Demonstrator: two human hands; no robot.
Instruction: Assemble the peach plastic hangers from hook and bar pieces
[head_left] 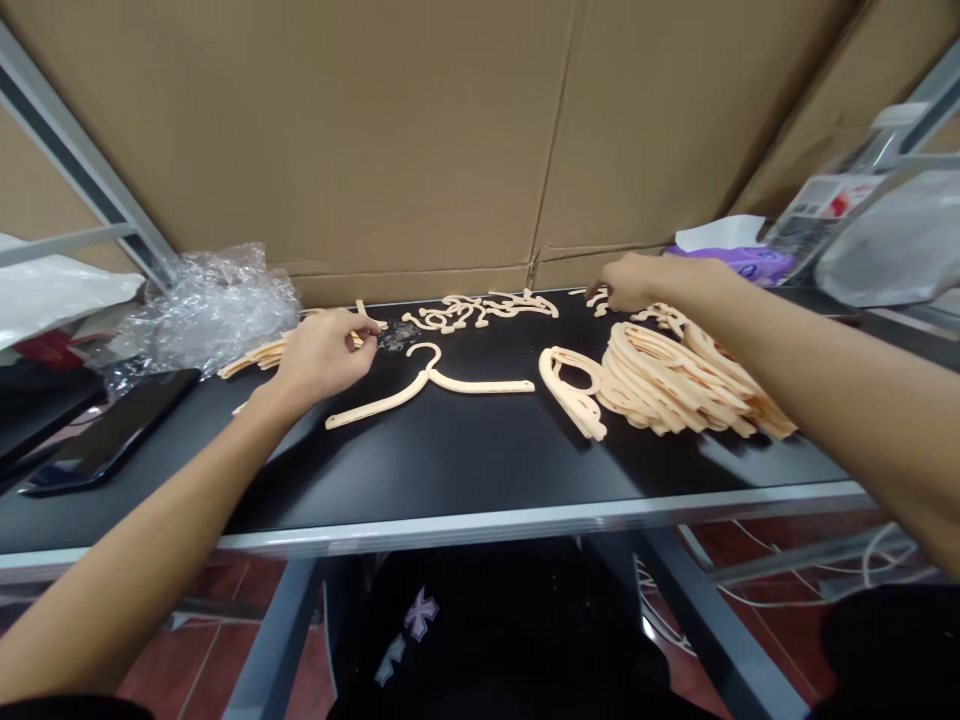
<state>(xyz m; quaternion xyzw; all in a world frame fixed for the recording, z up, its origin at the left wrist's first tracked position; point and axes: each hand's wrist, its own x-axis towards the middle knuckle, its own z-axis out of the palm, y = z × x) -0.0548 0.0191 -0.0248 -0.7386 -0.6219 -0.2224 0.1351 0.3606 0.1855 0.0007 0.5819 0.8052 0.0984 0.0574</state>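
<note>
My left hand [328,352] hovers at the left over a pile of cream plastic strips [262,356], its fingers curled and thumb and forefinger close together. What they hold, if anything, is too small to make out. Beside those fingertips lies a scatter of tiny grey parts [400,337]. A cream clothes hanger [480,386] lies spread flat in the middle, hook toward the back. At the back right, my right hand [634,282] reaches down among small cream pieces [598,303], fingers bent together, their tips partly hidden. Below that arm rests a stack of folded hangers [667,385], with one folded hanger [571,390] at its left.
Loose cream hook pieces [480,312] lie along the back by the cardboard wall [420,140]. Crumpled clear plastic [217,310] and a black phone [112,432] are at left. A purple tissue pack [739,264] and a clear bottle [847,190] stand back right.
</note>
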